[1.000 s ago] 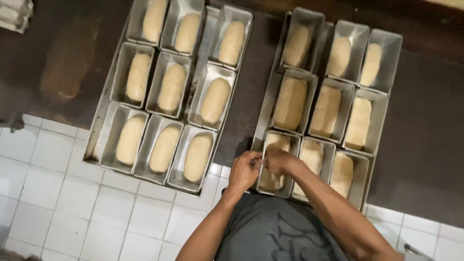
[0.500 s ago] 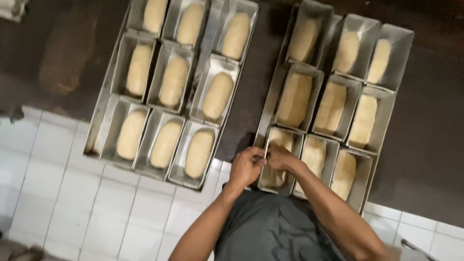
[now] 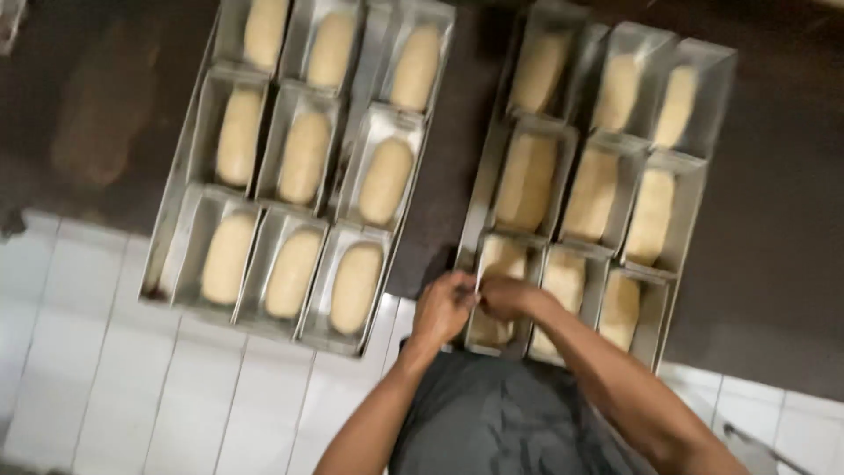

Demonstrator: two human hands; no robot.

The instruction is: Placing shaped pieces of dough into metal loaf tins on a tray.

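My left hand (image 3: 444, 308) and my right hand (image 3: 507, 297) meet at the near left corner of the right set of metal loaf tins (image 3: 694, 189). Both hands pinch a thin pale strip or edge between them, right over the nearest tin (image 3: 479, 273), which holds a pale dough loaf (image 3: 503, 260). The picture is too blurred to tell what the thin thing is. The other tins of that set each hold a dough loaf (image 3: 525, 180).
A second set of metal loaf tins (image 3: 180, 220), each with a dough loaf (image 3: 355, 286), lies to the left. Both sets rest half on dark floor (image 3: 774, 281), half on white tiles (image 3: 114, 378). My grey shirt (image 3: 501, 418) fills the bottom.
My hands stay together at the same tin corner. The view has shifted slightly, so the tins sit higher and further left in the picture.
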